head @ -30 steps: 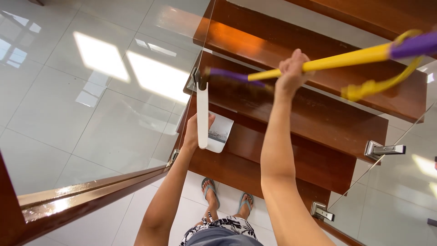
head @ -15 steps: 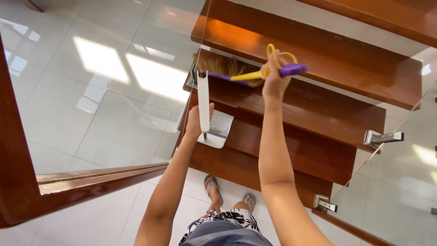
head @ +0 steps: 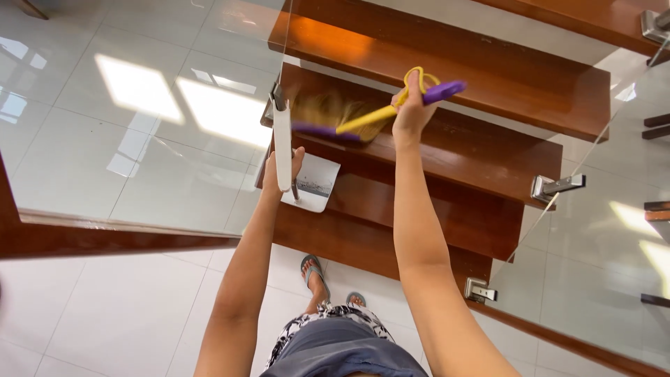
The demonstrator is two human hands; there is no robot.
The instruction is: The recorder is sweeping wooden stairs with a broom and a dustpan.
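Note:
My right hand (head: 410,112) grips the yellow handle of a hand broom (head: 349,122) with a purple band and tan bristles, which lie on a wooden stair tread (head: 474,150). My left hand (head: 277,171) holds the long white handle (head: 283,150) of a white dustpan (head: 314,185), whose pan rests on the tread below, just under the bristles. Grey dust shows in the pan.
Several glossy wooden treads (head: 447,63) climb away from me. Glass panels (head: 139,139) with metal brackets (head: 555,187) flank the stairs, and a wooden handrail (head: 105,237) runs at left. White tiled floor (head: 112,314) lies below, where my feet in sandals (head: 314,272) stand.
The broom swung in from a raised position at right down onto the tread, then swept slightly left and nearer the dustpan. The view shifted right, so everything sits further left.

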